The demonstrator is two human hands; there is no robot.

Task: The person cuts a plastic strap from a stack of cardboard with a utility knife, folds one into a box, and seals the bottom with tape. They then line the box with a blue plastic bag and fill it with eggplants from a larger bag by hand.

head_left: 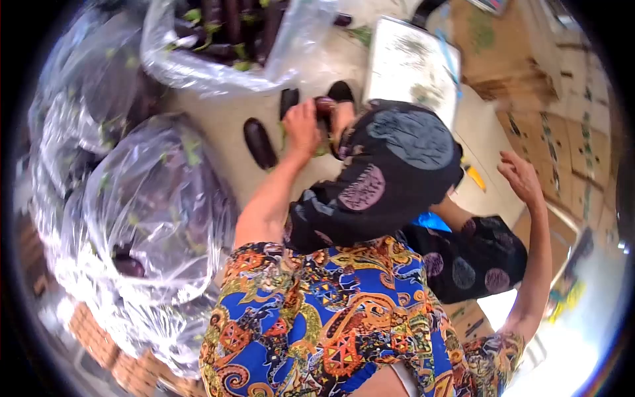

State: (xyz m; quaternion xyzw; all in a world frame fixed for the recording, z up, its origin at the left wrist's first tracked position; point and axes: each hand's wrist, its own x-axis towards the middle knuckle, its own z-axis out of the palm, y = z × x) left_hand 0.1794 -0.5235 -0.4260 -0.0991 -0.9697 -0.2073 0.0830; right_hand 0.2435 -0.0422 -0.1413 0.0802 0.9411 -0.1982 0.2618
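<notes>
Low at the centre, the fingers of my left hand [302, 129] curl over an eggplant on the floor, beside a foot in a black shoe [340, 91]. The end of that eggplant [324, 104] shows past my fingers; the rest is partly hidden. Just above the hand is a dark object [289, 99], too unclear to name. Another dark purple eggplant [260, 143] lies to the left. Out at the right, my right hand [520, 175] is raised with loosely bent, separated fingers and holds nothing.
An open plastic bag [218, 83] of eggplants stands at the top. Large filled clear bags [159, 212] line the left. A white board or tray [410, 63], cardboard [499, 46] and a yellow-handled tool [474, 177] are to the right, with stacked boxes [562, 142] beyond.
</notes>
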